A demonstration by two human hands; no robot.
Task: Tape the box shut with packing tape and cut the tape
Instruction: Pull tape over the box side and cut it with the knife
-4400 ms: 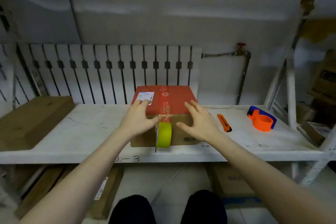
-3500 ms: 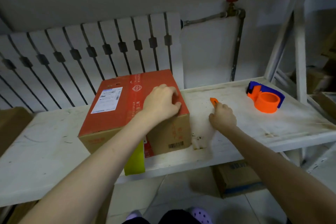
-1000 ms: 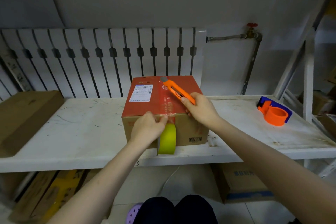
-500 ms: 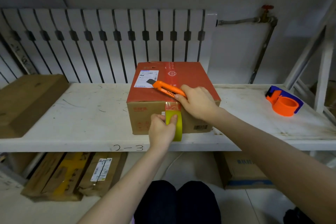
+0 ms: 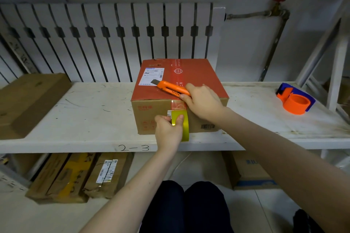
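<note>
A cardboard box point(image 5: 197, 73) with a red top stands on the white shelf point(image 5: 91, 115). Clear tape runs along the top seam and down the front face. A yellow tape roll point(image 5: 182, 126) hangs against the box's front, and my left hand point(image 5: 167, 130) grips it from the left. My right hand point(image 5: 202, 101) holds an orange utility knife point(image 5: 171, 90) at the box's top front edge. The knife's blade end points left over the box top, just above the taped strip.
An orange and blue tape dispenser point(image 5: 295, 99) sits on the shelf at the right. A flat brown box point(image 5: 26, 100) lies at the left. A radiator point(image 5: 113, 39) stands behind. Flattened cartons point(image 5: 79, 176) lie under the shelf.
My right hand picked up the knife from the shelf and brought it over the box's front edge. My left hand moved from the box top down onto the tape roll.
</note>
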